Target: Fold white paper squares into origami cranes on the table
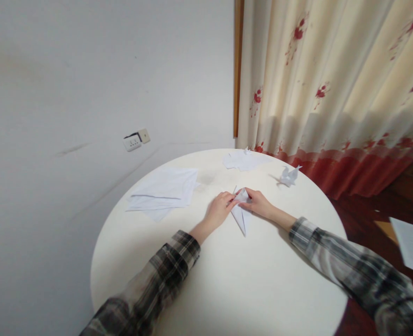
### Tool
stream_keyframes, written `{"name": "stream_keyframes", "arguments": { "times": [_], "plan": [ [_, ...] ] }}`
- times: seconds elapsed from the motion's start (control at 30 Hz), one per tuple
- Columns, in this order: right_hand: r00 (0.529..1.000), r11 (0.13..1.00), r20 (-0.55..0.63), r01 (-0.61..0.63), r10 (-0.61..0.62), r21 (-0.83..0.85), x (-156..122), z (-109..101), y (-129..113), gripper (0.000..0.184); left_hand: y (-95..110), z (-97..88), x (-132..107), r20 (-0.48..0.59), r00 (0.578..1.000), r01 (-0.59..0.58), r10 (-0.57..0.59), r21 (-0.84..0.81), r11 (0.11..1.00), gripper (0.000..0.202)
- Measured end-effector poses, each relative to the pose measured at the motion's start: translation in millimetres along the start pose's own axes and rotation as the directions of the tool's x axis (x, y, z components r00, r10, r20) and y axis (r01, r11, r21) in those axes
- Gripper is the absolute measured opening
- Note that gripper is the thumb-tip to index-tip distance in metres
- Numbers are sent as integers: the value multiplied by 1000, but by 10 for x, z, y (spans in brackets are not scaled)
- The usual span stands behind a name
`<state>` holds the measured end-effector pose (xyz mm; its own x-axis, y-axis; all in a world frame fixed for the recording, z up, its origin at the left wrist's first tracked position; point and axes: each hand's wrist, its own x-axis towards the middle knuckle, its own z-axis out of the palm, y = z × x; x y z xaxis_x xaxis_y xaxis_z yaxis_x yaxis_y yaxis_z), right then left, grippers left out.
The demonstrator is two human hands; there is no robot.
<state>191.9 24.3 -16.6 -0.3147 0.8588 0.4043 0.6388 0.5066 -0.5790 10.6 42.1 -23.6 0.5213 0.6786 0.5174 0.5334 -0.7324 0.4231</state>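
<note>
Between my two hands, over the middle of the round white table (pixel 220 280), is a piece of folded white paper (pixel 241 218). Its narrow pointed end faces me, with a crease line down the middle. My left hand (pixel 220 207) pinches its upper left edge. From the other side, my right hand (pixel 257 203) grips the upper right edge with thumb and fingers. Part of the paper's upper half is hidden by the fingers. A finished-looking white paper crane (pixel 289 176) stands beyond my right hand.
A stack of white paper sheets (pixel 167 189) lies on the table's left side. More white paper (pixel 241 160) lies at the far edge, with a small folded paper piece (pixel 247 151) by it. A wall with a socket (pixel 132 143) and a patterned curtain (pixel 318 70) stand behind.
</note>
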Motion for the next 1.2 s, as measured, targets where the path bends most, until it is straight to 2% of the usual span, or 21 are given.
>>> {"name": "stream_keyframes", "arguments": {
  "times": [0.13,0.27,0.53,0.77,1.2],
  "plan": [
    [994,993,12,110,-110,-39,-24,14,-25,25,42,-19,-6,-58,997,-53,49,-72,996,21],
    [984,980,3,176,-177,-95,-25,47,0,22,82,-34,-26,-134,982,-142,132,-69,987,18],
    [981,957,10,193,-196,-217,-30,49,-28,25,139,-28,-59,-225,944,-256,241,-39,966,17],
    [976,945,0,209,-216,-250,-35,51,-54,22,197,-45,-50,-316,903,-323,291,-52,945,15],
    [977,943,-6,202,-211,-265,-33,49,-49,22,253,-57,-63,-367,872,-352,325,-7,936,14]
  ]
}}
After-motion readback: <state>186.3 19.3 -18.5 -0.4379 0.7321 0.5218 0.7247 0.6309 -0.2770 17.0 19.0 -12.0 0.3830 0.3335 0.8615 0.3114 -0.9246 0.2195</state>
